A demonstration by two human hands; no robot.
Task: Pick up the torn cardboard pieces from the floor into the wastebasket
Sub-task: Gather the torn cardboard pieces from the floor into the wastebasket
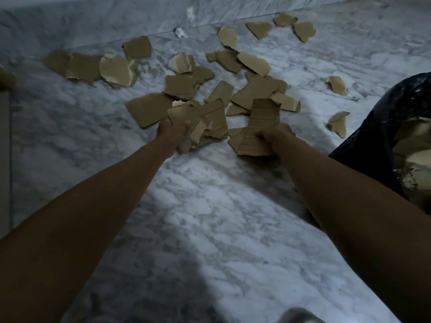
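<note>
Several torn brown cardboard pieces (179,86) lie scattered over the grey marble floor (210,206), from the far left to the upper right. My left hand (171,131) is shut on a bunch of cardboard pieces (205,120) near the middle of the pile. My right hand (276,136) grips a corrugated cardboard strip (261,122) with other pieces under it. The wastebasket (373,145), lined with a black bag, stands at the right edge and holds several cardboard pieces inside.
A low marble step (93,22) runs along the far side behind the pieces. Two small white scraps (180,32) lie by the step. A pale object (298,317) shows at the bottom edge. A dark shadow covers the lower floor.
</note>
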